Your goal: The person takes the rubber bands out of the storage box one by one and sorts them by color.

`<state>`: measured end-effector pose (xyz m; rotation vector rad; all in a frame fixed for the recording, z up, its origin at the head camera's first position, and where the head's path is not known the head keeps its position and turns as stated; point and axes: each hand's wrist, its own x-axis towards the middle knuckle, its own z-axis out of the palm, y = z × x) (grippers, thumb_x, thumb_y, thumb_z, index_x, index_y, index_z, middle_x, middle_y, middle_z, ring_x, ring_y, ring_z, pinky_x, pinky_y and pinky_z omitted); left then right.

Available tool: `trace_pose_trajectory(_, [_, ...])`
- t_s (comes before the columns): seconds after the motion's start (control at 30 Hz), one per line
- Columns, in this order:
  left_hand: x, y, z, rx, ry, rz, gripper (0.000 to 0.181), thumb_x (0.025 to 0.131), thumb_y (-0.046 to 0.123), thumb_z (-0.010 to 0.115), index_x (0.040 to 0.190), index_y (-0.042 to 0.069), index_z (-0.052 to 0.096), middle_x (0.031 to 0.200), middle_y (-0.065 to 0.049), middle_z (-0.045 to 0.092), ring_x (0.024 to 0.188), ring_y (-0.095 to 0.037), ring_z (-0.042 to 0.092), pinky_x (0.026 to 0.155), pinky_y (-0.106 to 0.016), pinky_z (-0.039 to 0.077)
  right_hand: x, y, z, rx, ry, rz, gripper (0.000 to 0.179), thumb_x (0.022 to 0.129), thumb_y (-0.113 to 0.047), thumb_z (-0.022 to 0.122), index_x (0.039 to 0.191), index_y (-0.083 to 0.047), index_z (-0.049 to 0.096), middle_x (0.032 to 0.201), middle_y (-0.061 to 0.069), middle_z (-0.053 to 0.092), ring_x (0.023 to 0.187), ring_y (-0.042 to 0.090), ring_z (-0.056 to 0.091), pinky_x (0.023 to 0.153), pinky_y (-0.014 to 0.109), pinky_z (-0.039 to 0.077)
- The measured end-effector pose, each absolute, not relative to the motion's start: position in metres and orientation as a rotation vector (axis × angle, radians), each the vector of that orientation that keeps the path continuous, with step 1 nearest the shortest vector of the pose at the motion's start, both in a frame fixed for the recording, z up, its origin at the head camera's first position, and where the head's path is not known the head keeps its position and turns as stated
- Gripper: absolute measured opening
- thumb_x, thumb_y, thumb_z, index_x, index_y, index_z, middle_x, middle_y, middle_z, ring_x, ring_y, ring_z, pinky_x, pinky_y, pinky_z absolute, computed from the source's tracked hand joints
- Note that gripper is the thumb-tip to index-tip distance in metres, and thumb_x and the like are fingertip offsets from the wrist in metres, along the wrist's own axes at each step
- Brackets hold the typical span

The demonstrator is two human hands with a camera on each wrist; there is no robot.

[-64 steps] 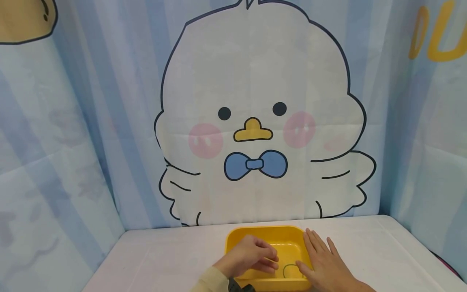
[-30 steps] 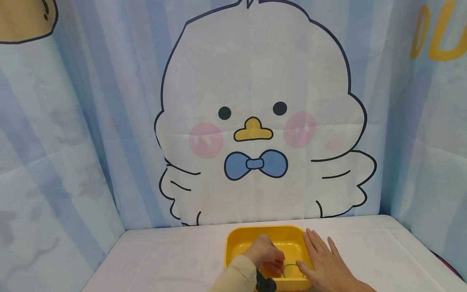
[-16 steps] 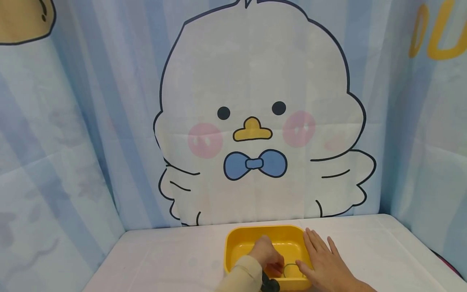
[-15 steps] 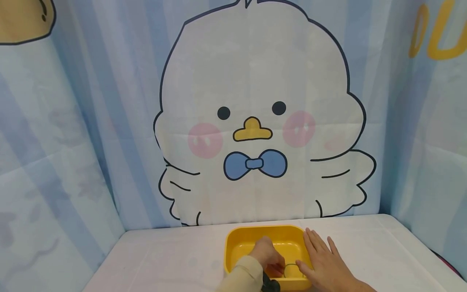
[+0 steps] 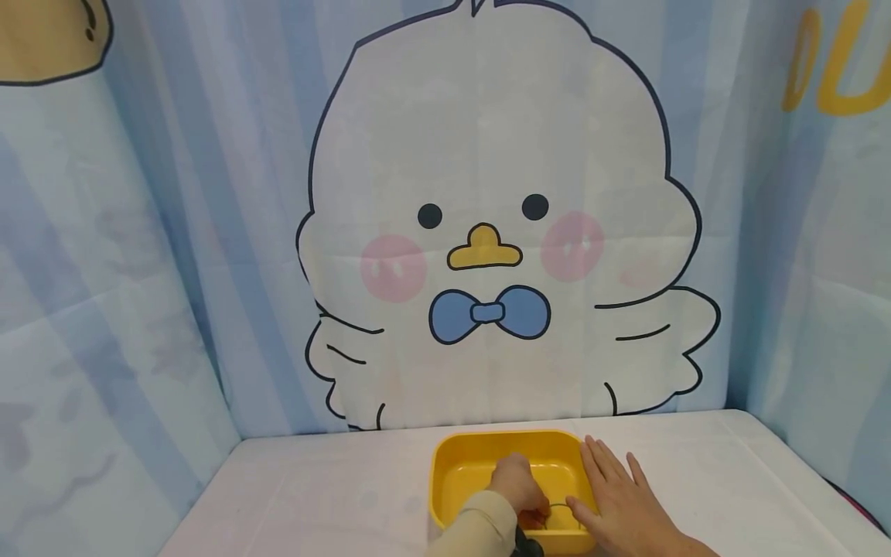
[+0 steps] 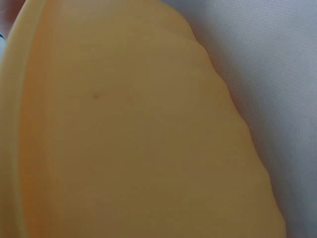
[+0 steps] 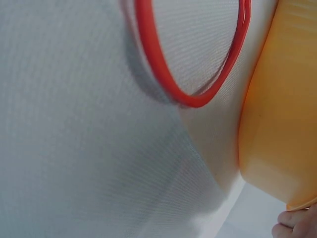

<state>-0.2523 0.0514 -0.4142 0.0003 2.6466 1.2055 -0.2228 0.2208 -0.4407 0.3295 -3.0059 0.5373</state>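
Observation:
My left hand [image 5: 518, 483] reaches down into a yellow plastic box [image 5: 442, 480], its fingers bent toward the floor of it. Their tips overlap the left side of a thin dark green rubber band [image 5: 559, 505] lying there; whether they pinch it I cannot tell. My right hand [image 5: 623, 499] rests along the box's right rim with straight, spread fingers, the thumb reaching over the inside near the band. In the left wrist view the box's outer wall [image 6: 148, 124] fills most of the picture. Right-hand fingertips [image 7: 297, 225] show at the rim in the right wrist view.
A red loop of band [image 7: 195, 101] shows over white cloth beside the box in the right wrist view. The table [image 5: 334, 495] has a white cover. Behind it hangs a curtain [image 5: 487, 379] with a cartoon bird. A black device [image 5: 527, 545] sits at my left wrist.
My left hand has moved right and lower into the box, its fingers coming from beside the green rubber band to its left edge. The right hand stays on the rim.

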Motion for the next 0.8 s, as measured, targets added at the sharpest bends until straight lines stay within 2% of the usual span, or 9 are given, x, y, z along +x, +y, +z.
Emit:
trace_pose_trajectory(0.23, [-0.250, 0.051, -0.417, 0.015, 2.672, 1.212, 0.024, 0.065, -0.007, 0.083, 0.078, -0.001, 0.063, 0.054, -0.007, 0.061, 0.045, -0.014, 0.065, 0.042, -0.019, 0.051, -0.224, 0.221, -0.442, 0.319, -3.019, 0.557, 0.091, 0.092, -0.060, 0.055, 0.151, 0.004, 0.031, 0.161, 0.023, 0.027, 0.146, 0.046, 0.027, 0.115, 0.074, 0.005])
trace_pose_trajectory(0.37, [-0.251, 0.050, -0.417, 0.001, 2.612, 1.249, 0.023, 0.069, -0.004, 0.083, 0.080, -0.002, 0.063, 0.052, -0.008, 0.063, 0.045, -0.015, 0.066, 0.043, -0.020, 0.052, -0.223, 0.221, -0.441, 0.326, -3.014, 0.576, 0.089, 0.093, -0.058, 0.055, 0.151, 0.005, 0.031, 0.161, 0.023, 0.027, 0.146, 0.046, 0.027, 0.115, 0.074, 0.005])
trace_pose_trajectory(0.53, [-0.248, 0.045, -0.412, -0.018, 2.489, 1.324, 0.018, 0.074, -0.003, 0.079, 0.077, -0.001, 0.062, 0.055, -0.009, 0.067, 0.051, -0.018, 0.070, 0.047, -0.023, 0.056, -0.223, 0.221, -0.440, 0.326, -3.019, 0.576, 0.088, 0.094, -0.057, 0.055, 0.152, 0.004, 0.030, 0.161, 0.022, 0.027, 0.146, 0.045, 0.026, 0.115, 0.074, 0.005])
trace_pose_trajectory(0.67, [-0.246, 0.040, -0.408, -0.009, 2.445, 1.351, 0.012, 0.079, -0.001, 0.077, 0.070, -0.001, 0.068, 0.060, -0.009, 0.070, 0.058, -0.021, 0.073, 0.054, -0.026, 0.059, -0.223, 0.221, -0.441, 0.316, -3.026, 0.562, 0.090, 0.093, -0.059, 0.055, 0.152, 0.003, 0.030, 0.162, 0.021, 0.027, 0.146, 0.044, 0.027, 0.115, 0.073, 0.005])
trace_pose_trajectory(0.8, [-0.246, 0.038, -0.407, 0.005, 2.405, 1.396, 0.010, 0.081, 0.000, 0.075, 0.072, -0.001, 0.073, 0.066, -0.012, 0.073, 0.064, -0.024, 0.075, 0.057, -0.028, 0.060, -0.223, 0.222, -0.441, 0.316, -3.021, 0.542, 0.089, 0.092, -0.059, 0.056, 0.152, 0.003, 0.031, 0.161, 0.021, 0.027, 0.146, 0.044, 0.028, 0.115, 0.073, 0.006])
